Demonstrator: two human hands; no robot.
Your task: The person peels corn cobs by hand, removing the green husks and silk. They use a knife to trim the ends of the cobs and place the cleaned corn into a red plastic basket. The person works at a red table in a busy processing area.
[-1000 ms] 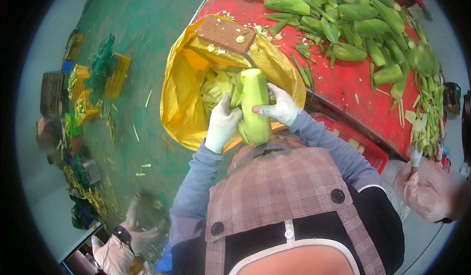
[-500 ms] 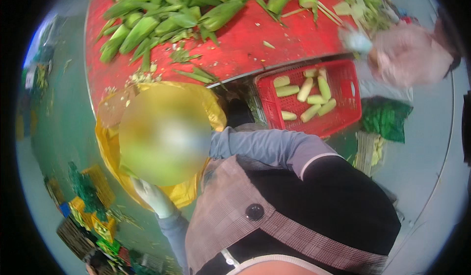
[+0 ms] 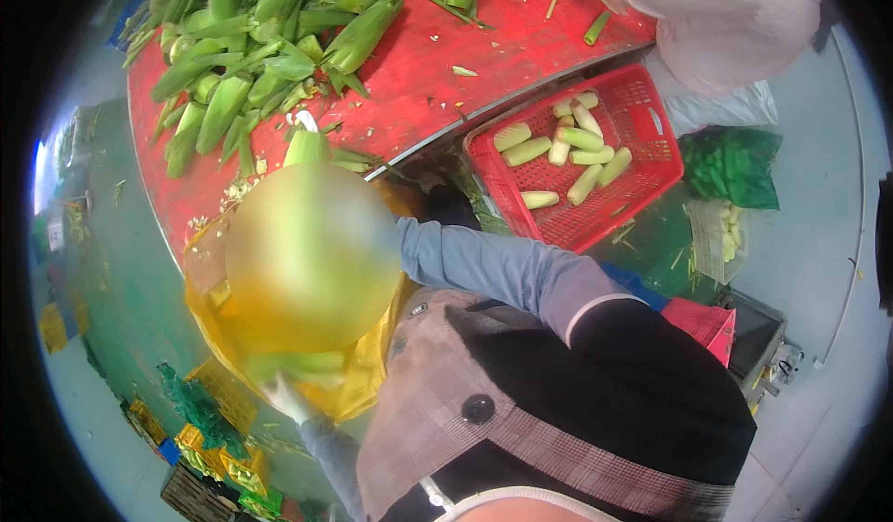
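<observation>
A round blurred patch covers the middle of my work. From its top sticks out an ear of corn (image 3: pixel 307 148) in pale green husk, with a small white curved piece at its tip. My left hand (image 3: pixel 286 397), in a white glove, is low beside the yellow bag (image 3: pixel 363 373); its fingers are smeared. Green husk (image 3: pixel 312 364) lies right next to that hand, and I cannot tell whether it is gripped. My right forearm, in a grey-blue sleeve (image 3: pixel 465 257), reaches in from the right; the right hand is hidden by the blur.
Unpeeled corn (image 3: pixel 223 113) is heaped on the red table (image 3: pixel 521 47), with scraps near its edge. Right of me stands a red crate (image 3: pixel 642 187) holding several peeled ears. A person in a pale pink garment (image 3: pixel 726 20) is at the far right. A green net sack (image 3: pixel 739 168) lies beyond the crate.
My left hand has moved slightly down. The ear of corn now shows above the blurred patch. The other person's arm has moved up over the table, and my view has shifted.
</observation>
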